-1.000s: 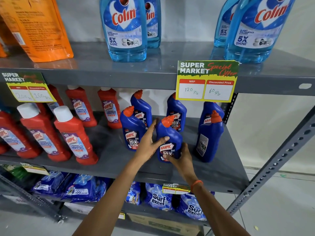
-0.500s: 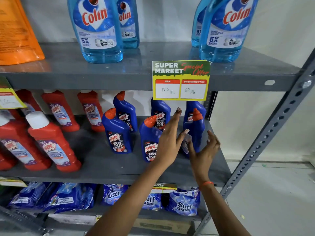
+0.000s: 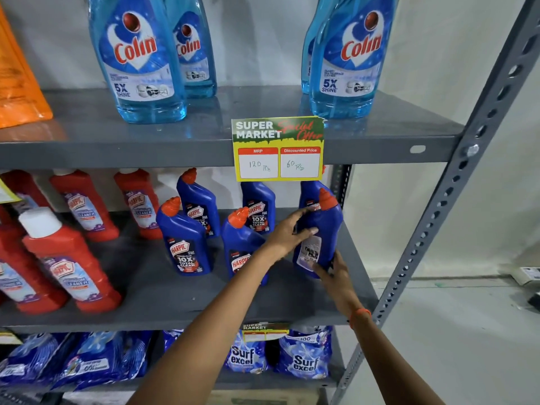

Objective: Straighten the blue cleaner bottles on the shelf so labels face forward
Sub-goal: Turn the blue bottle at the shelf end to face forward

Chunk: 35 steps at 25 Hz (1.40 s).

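Note:
Several dark blue Harpic bottles with orange caps stand on the grey middle shelf (image 3: pixel 175 299). The front right bottle (image 3: pixel 327 229) shows its white back label toward me. My left hand (image 3: pixel 287 232) grips its left side near the middle, and my right hand (image 3: pixel 333 273) holds its base from the front right. The front left bottle (image 3: pixel 184 244) and the back bottles (image 3: pixel 258 209) show their Harpic labels forward. The front middle bottle (image 3: pixel 239 244) is partly hidden by my left forearm.
Red Harpic bathroom cleaner bottles (image 3: pixel 70 267) fill the shelf's left part. Light blue Colin bottles (image 3: pixel 137 59) stand on the shelf above, with a yellow price tag (image 3: pixel 277 149) hanging from its edge. Surf Excel packets (image 3: pixel 304 361) lie below. A perforated grey upright (image 3: pixel 455 194) runs along the right.
Both hands left the front middle bottle and moved right to the front right bottle, closing on it. The view shifted right as well.

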Each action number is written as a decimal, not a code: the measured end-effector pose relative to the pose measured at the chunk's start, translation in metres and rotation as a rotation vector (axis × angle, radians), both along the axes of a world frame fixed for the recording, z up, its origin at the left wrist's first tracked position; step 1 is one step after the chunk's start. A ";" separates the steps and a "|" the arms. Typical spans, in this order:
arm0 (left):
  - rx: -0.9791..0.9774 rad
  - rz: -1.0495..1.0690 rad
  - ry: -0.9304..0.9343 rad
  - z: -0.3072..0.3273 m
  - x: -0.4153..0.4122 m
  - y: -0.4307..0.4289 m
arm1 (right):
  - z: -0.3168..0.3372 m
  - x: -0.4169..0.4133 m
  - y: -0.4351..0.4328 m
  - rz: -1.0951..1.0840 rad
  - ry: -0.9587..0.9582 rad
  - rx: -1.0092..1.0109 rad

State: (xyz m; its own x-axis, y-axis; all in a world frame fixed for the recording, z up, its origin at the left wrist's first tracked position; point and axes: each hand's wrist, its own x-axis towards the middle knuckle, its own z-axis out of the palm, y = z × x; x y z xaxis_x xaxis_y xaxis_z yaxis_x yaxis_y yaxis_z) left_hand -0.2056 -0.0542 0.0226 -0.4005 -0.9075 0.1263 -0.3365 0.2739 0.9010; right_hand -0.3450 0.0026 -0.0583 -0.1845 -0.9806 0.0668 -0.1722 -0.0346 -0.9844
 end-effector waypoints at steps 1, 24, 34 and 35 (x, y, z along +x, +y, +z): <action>-0.014 -0.034 -0.028 0.006 0.001 -0.003 | 0.005 -0.005 0.002 0.052 -0.035 -0.001; 0.318 0.000 0.386 0.007 -0.011 -0.003 | 0.018 -0.012 0.005 0.122 -0.258 -0.003; 0.100 0.237 0.415 -0.025 -0.020 0.004 | 0.019 -0.014 -0.026 -0.001 -0.130 -0.058; 0.119 0.243 0.431 -0.028 -0.020 0.004 | 0.017 -0.013 -0.028 -0.022 -0.121 -0.056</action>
